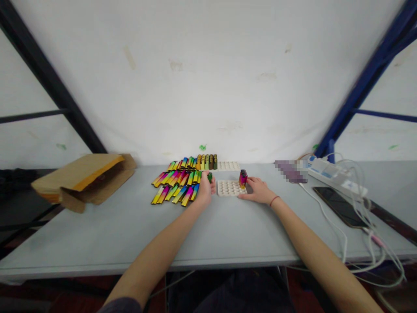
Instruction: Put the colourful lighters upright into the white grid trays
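My left hand (205, 189) is closed round a few shiny green lighters (210, 177), mostly covered by its fingers. It is just left of a white tray (228, 188) with rows of small pockets. At the tray's right end stand a few magenta-and-gold lighters (243, 179), upright with dark tops. My right hand (259, 191) grips that end of the tray, thumb at the near corner and fingers beside the standing lighters. Left of the tray, many rainbow metallic lighters (176, 178) lie in slanting rows.
Behind, a block of upright gold and dark lighters (206, 161) adjoins another white tray (229, 166). An open cardboard box (87, 178) lies at left. To the right are a phone (339, 206), a power strip (335, 176), loose white cables and a partly blurred purple item (289, 171).
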### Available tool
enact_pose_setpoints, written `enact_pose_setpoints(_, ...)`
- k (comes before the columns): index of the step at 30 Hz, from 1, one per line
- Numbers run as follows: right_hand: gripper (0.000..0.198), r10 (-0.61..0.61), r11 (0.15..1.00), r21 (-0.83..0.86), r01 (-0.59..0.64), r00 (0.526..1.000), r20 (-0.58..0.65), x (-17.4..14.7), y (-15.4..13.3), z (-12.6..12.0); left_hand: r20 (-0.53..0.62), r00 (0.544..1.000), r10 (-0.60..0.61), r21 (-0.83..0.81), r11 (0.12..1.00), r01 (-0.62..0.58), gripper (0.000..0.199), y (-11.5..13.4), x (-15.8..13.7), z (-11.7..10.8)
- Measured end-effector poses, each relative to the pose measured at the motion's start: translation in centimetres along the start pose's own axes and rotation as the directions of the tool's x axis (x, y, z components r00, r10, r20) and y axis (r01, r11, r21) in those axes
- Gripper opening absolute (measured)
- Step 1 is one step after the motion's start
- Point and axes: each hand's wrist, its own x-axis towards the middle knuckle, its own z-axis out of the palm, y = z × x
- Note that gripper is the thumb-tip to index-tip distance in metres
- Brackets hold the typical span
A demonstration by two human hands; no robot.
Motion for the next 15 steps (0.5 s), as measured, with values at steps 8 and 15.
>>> enact_pose_setpoints(8, 0.07, 0.007, 1.0, -0.001, -0.007, 1.0, 0.007, 0.0, -0.1, -0.1, 0.01, 1.0, 0.012, -0.041, 0.999, -0.011, 0.046, -0.2, 0.2, 0.0)
enact_pose_setpoints(15, 0.066, 0.017, 1.0, -0.004, -0.017, 1.0, 0.003, -0.1, -0.3, 0.1, 0.226, 0.915, 0.334, 0.329, 0.858, -0.395, 0.021, -2.1, 0.2, 0.1)
